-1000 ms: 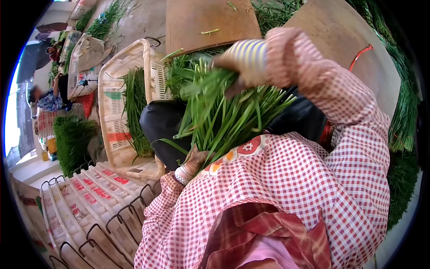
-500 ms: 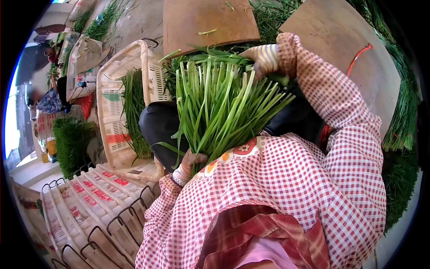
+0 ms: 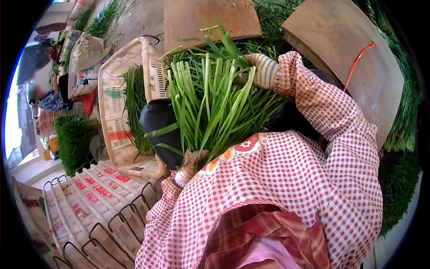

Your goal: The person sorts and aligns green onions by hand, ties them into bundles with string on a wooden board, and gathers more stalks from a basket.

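Observation:
A fanned bunch of long green stalks [image 3: 208, 107] lies over my lap, its pale cut ends pointing away from me. My left hand [image 3: 195, 161], in a dirty glove, is wrapped round the narrow lower end of the bunch, near my apron. At the far right side of the bunch is my right hand [image 3: 259, 71], in a yellow-and-blue striped glove. Its fingers are closed round some green leaves [image 3: 230, 47] that stick up above the cut ends. Part of its fingertips is hidden behind the stalks.
A white plastic crate [image 3: 109, 114] holding greens stands at the left, with stacked crates [image 3: 89, 193] below it. Two brown boards [image 3: 210, 22] lie ahead, one with a red strap [image 3: 358, 62]. More greens [image 3: 403, 130] lie at the right. Another person [image 3: 51, 99] is at the far left.
My right hand swept from over the bunch to its far right side, and leaves now stick up from its grip. My left hand keeps its hold. The right-hand board has shifted slightly.

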Available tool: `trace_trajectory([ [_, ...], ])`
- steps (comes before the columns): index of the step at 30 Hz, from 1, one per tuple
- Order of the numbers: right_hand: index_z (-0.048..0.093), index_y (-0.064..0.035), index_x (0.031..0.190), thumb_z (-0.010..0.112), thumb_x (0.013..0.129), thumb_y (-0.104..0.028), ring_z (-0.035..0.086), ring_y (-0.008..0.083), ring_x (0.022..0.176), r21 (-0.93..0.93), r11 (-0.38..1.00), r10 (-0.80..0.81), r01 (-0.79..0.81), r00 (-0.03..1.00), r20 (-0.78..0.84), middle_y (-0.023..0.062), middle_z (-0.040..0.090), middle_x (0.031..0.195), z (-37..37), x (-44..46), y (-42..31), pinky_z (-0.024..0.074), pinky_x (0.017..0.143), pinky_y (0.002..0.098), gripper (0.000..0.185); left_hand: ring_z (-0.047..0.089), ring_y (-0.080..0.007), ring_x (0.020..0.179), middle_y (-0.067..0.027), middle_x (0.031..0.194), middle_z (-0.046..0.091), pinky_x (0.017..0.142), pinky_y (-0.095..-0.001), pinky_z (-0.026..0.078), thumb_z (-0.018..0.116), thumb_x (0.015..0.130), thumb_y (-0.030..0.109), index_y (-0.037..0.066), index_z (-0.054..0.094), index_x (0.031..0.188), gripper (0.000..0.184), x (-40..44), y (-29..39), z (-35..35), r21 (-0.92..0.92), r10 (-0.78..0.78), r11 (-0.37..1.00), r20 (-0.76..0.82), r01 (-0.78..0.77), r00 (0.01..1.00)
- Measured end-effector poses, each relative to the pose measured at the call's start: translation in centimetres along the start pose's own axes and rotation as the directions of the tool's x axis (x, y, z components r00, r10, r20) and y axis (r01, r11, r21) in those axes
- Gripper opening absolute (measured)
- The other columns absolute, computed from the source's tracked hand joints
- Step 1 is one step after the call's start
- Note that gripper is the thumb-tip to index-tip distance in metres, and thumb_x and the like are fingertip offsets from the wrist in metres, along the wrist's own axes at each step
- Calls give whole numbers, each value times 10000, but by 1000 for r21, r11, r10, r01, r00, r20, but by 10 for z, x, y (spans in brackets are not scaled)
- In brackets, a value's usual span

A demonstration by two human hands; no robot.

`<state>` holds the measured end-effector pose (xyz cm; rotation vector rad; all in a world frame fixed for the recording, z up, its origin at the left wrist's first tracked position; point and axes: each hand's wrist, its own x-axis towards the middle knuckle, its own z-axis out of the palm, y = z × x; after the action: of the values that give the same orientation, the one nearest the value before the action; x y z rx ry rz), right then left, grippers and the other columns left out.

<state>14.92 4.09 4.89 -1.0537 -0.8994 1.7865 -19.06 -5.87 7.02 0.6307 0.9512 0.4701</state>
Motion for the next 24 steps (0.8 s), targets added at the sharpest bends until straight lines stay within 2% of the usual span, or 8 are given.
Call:
trace_trajectory([
  [2,601,-17,1114,740,752,-139,610,139,832,-358,932,-75,57,997,-35,59,668,953,-11,4,6,503,773,321,407,611,-166,881,-72,1023,631,795,-284,501,736,750,181,-3,534,1147,482,0,1,0,40,32,999,1,-32,999],
  [9,636,-70,1075,793,722,-194,618,154,847,-297,952,-93,79,995,-35,56,671,948,-20,17,-9,511,695,310,405,609,-161,880,-67,1021,634,780,-283,497,726,757,175,3,537,1138,459,8,-4,6,411,140,906,-67,-100,988],
  [12,637,-78,1054,742,775,-209,618,176,899,-373,921,-280,115,860,-427,57,670,961,-46,11,-66,507,759,358,327,603,-146,887,-60,1019,638,749,-287,489,712,763,178,16,532,1140,448,8,6,16,586,173,803,-55,-108,983],
  [15,610,-44,1069,636,853,-170,628,158,604,-506,861,-293,54,866,-405,84,677,812,-77,-12,-130,494,485,269,252,609,-149,887,-59,1009,645,728,-292,489,710,766,188,19,544,1131,435,13,14,26,619,108,785,-120,-10,987],
  [16,632,-74,1048,683,828,-264,624,171,886,-574,805,-360,151,893,-270,61,670,941,-94,-13,-115,518,748,356,295,617,-161,883,-68,1008,650,719,-294,488,708,774,215,26,557,1124,425,18,8,22,658,140,752,-94,-44,986],
  [19,610,-33,1086,622,860,-142,630,144,829,-641,712,-189,286,958,216,127,665,898,-9,-24,-90,524,668,212,251,621,-166,885,-82,1010,653,721,-294,488,708,783,252,36,573,1109,414,28,12,24,786,145,615,-28,-68,989],
  [20,601,-23,1101,682,807,-152,630,151,844,-764,643,84,-59,996,-6,110,672,930,29,-37,-101,522,716,256,331,619,-162,880,-94,1000,655,718,-298,487,719,777,273,48,583,1097,415,28,10,23,684,139,726,-39,-75,989],
  [24,562,-13,1175,816,651,-240,633,227,919,-887,451,149,-95,988,-30,137,667,998,44,-12,-65,488,817,332,625,613,-168,865,-68,981,653,745,-298,487,732,771,235,41,573,1090,406,20,22,40,783,72,621,-106,38,992],
])
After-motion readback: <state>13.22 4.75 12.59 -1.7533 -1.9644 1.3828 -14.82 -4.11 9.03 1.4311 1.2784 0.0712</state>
